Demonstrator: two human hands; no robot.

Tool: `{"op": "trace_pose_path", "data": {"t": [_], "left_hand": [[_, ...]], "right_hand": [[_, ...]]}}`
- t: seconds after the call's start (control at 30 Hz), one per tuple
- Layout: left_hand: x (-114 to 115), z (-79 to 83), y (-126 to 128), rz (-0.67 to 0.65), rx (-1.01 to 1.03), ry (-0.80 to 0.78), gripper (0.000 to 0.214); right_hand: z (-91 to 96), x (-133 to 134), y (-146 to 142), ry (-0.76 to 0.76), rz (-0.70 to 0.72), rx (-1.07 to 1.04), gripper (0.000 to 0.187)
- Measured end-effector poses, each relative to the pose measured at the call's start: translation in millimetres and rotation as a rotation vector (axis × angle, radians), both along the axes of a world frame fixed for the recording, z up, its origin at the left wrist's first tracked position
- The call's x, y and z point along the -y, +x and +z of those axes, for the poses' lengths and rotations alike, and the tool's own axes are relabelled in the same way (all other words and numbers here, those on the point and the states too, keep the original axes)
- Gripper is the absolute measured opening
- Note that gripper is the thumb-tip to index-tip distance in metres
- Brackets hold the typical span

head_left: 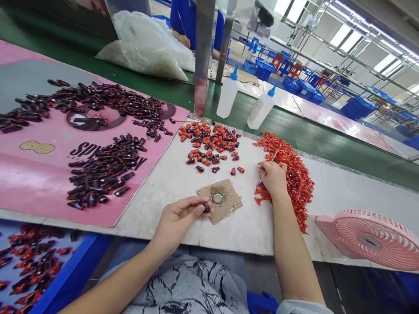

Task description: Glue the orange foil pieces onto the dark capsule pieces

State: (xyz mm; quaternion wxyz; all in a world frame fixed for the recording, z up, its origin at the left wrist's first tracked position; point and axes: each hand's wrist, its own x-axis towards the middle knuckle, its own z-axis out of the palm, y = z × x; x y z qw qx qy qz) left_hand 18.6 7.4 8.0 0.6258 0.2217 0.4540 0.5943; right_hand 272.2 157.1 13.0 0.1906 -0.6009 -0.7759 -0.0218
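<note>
The hands are apart above the worktop (pixel 225 235). The left hand (pixel 176 220) pinches a small dark piece (pixel 206 208) just beside a cardboard scrap (pixel 227 205); the right hand (pixel 274 179) grips a thin stick (pixel 266 172) beside a heap of orange pieces (pixel 291 174).

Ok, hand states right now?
Left hand: closed, pinching a small dark piece.
Right hand: closed, holding a thin stick.

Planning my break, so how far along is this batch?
Done, it seems: dark pieces on the pink board. In hand: one dark piece in the left hand, a thin stick in the right hand. Still to do, apparently: the orange-red heap.
</note>
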Motion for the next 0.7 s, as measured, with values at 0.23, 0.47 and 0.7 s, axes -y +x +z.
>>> {"op": "trace_pose_path", "data": {"t": [0.23, 0.47, 0.7], "left_hand": [[-1.3, 7.6, -3.7, -0.011, 0.094, 0.023, 0.042], [-5.5, 8.7, -6.0, -0.102, 0.374, 0.071, 0.037], [-29.0, 9.0, 9.8, -0.027, 0.595, 0.073, 0.054]], "right_hand": [[12.4, 10.1, 0.7, 0.162, 0.0, -0.34, 0.014], [30.0, 49.6, -57.5, 0.215, 0.296, -0.689, 0.021], [11.2, 69.1, -78.2, 0.102, 0.705, -0.597, 0.018]]}}
